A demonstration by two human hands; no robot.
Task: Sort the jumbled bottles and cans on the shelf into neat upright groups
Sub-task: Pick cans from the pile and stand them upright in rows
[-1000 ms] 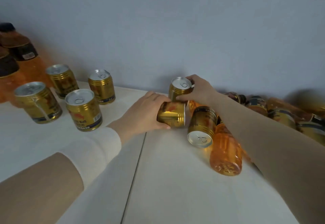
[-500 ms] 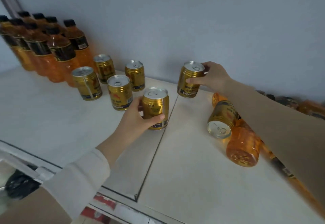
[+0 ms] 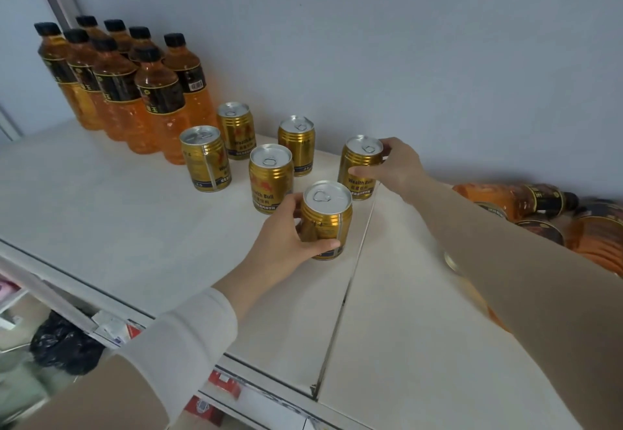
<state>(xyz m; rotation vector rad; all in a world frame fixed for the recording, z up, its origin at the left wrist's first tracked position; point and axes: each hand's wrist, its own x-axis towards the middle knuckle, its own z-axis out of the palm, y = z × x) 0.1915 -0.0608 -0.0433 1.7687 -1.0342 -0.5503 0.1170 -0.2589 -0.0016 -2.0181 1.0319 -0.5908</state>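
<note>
Head: L hand (image 3: 283, 244), R hand (image 3: 401, 168) each clasp ribbed gold can (image 3: 326, 224), (image 3: 360, 168).

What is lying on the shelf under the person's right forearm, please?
Beside the right forearm, a tipped orange bottle and other fallen bottles lie jumbled on the shelf. A can rim peeks out underneath; whatever else lies there is covered by the arm.

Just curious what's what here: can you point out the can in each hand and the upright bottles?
Can in the left hand (image 3: 325, 220): head view, gold side wall.
Can in the right hand (image 3: 359, 168): head view, gold side wall.
Upright bottles (image 3: 158, 92): head view, front bottle's black label.
</note>
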